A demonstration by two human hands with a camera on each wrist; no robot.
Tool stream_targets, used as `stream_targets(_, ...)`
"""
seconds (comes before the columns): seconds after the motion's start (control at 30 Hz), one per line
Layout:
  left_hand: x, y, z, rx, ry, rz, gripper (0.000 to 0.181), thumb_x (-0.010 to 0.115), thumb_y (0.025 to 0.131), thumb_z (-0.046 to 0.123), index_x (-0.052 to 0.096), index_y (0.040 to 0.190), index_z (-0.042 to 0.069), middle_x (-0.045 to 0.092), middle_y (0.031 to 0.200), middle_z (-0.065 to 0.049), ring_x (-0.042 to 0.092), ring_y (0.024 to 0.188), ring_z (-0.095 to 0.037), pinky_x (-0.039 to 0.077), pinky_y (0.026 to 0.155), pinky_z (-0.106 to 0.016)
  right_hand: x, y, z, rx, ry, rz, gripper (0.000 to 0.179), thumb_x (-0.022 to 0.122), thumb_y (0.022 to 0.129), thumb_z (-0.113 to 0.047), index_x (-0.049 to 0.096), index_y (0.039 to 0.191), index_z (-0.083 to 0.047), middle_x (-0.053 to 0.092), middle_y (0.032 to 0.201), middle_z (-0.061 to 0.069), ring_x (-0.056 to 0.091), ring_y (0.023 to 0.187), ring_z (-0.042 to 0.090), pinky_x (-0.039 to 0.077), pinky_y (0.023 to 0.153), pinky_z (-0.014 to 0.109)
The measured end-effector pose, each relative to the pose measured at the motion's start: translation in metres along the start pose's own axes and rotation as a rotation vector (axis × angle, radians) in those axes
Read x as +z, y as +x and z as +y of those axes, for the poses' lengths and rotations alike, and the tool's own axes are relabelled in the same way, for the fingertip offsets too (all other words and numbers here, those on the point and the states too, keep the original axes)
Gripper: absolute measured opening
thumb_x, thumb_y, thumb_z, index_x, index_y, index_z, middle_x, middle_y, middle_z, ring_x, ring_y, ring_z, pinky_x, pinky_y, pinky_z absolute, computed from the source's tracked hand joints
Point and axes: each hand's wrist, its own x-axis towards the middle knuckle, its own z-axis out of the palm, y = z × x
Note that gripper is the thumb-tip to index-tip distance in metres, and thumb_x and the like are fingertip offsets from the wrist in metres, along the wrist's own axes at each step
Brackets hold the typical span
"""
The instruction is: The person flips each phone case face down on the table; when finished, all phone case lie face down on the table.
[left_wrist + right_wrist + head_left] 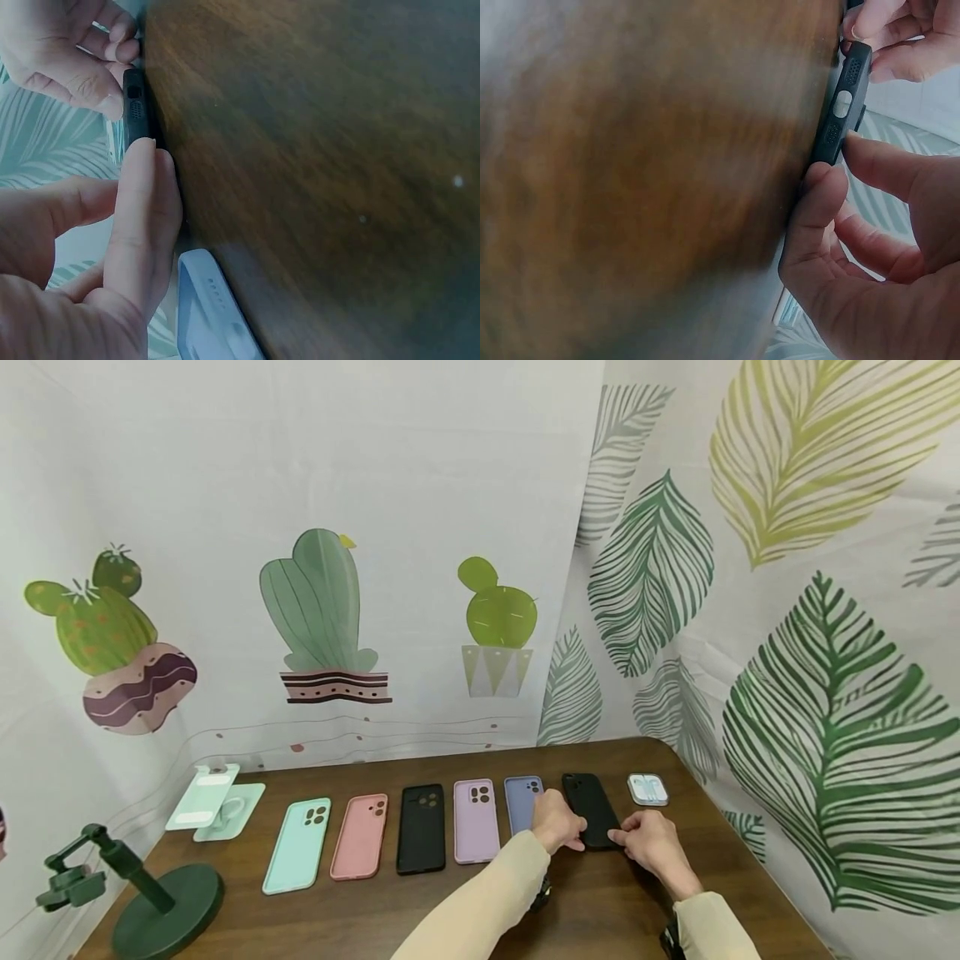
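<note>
Black phone case (592,810) between hands (557,821) (654,842), pinched at near corners.

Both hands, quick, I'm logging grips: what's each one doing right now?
Left hand: closed, fingers pinching the rightmost black phone case near its lower left corner.
Right hand: closed, pinching it at the lower right corner.

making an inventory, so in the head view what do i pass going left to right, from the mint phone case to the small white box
mint phone case, pink case, first black case, lilac case, blue case, second black case, small white box
</note>
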Motion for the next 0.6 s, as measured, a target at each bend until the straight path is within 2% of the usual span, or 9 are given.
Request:
stream_targets(0.2,0.0009,0.0013,0.0003,0.032,0.088,0.016,0.029,0.082,0.081,-0.011,0.069,0.106,-0.019,0.072,0.088,-0.04,0.07,0.04,-0.021,0.061,0.049,-0.027,-0.001,0.0003,-0.0024,0.0,-0.018,-0.003,0.025,0.083,0.093,-0.017,0.074,0.1,0.005,0.074,0.075,0.005,0.069,0.069,0.013,0.052,0.062,0.028)
stream_targets(0.43,0.0011,0.0029,-0.0061,0.038,0.09,0.006,0.028,0.082,0.084,-0.009,0.071,0.109,-0.017,0.073,0.086,-0.037,0.073,0.045,-0.024,0.065,0.054,-0.033,-0.0001,0.0007,-0.0015,0.003,-0.037,-0.008,0.025,0.083,0.094,-0.017,0.074,0.102,0.004,0.075,0.078,0.006,0.069,0.071,0.015,0.054,0.065,0.031)
stream_targets(0.5,-0.0024,-0.0002,-0.003,0.03,0.069,-0.003,0.024,0.081,0.085,-0.009,0.071,0.105,-0.017,0.072,0.084,-0.035,0.074,0.046,-0.025,0.065,0.055,-0.034,-0.0008,0.0009,-0.0008,-0.001,-0.054,-0.006,0.025,0.083,0.094,-0.018,0.074,0.102,0.004,0.076,0.085,0.01,0.07,0.077,0.019,0.056,0.069,0.036)
stream_targets(0.53,0.0002,0.0026,-0.009,0.052,0.078,0.004,0.022,0.082,0.086,-0.005,0.071,0.103,-0.014,0.073,0.083,-0.032,0.074,0.047,-0.022,0.065,0.054,-0.031,-0.0017,0.0009,-0.0006,-0.003,-0.061,-0.005,0.025,0.083,0.094,-0.019,0.075,0.103,0.004,0.077,0.09,0.013,0.071,0.08,0.023,0.058,0.071,0.039)
stream_targets(0.6,-0.0017,-0.0005,-0.0089,0.063,0.061,-0.012,0.011,0.081,0.087,-0.005,0.073,0.091,-0.01,0.073,0.076,-0.025,0.073,0.045,-0.021,0.063,0.051,-0.03,-0.0048,0.0,0.0003,-0.013,-0.076,0.004,0.028,0.083,0.095,-0.022,0.076,0.105,0.003,0.078,0.098,0.018,0.072,0.089,0.029,0.06,0.076,0.045)
